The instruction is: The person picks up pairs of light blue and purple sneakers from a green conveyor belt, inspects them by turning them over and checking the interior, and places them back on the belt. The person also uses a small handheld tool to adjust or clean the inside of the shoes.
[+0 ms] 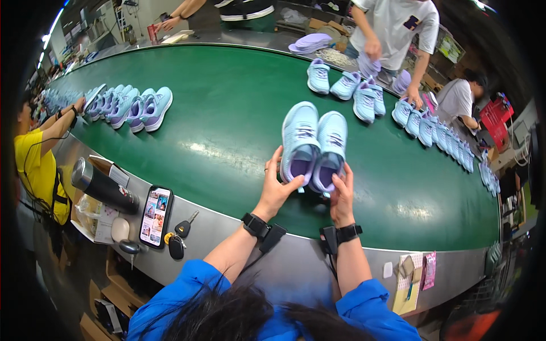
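A pair of light blue sneakers with lilac lining is held side by side over the green conveyor belt (227,136), toes pointing away from me. My left hand (278,184) grips the heel end of the left sneaker (300,133), thumb at its collar. On the right sneaker (332,136), my right hand (342,196) closes round the heel in the same way. Both wrists carry black straps with small dark boxes. Whether the soles touch the belt is hard to tell.
Rows of matching sneakers (153,108) stand at the belt's far left, and more sneakers (426,128) to the right. A co-worker's hand (413,96) touches one there. On the metal ledge lie a black tumbler (105,184), a phone (156,217), keys (176,241) and a notepad (408,284).
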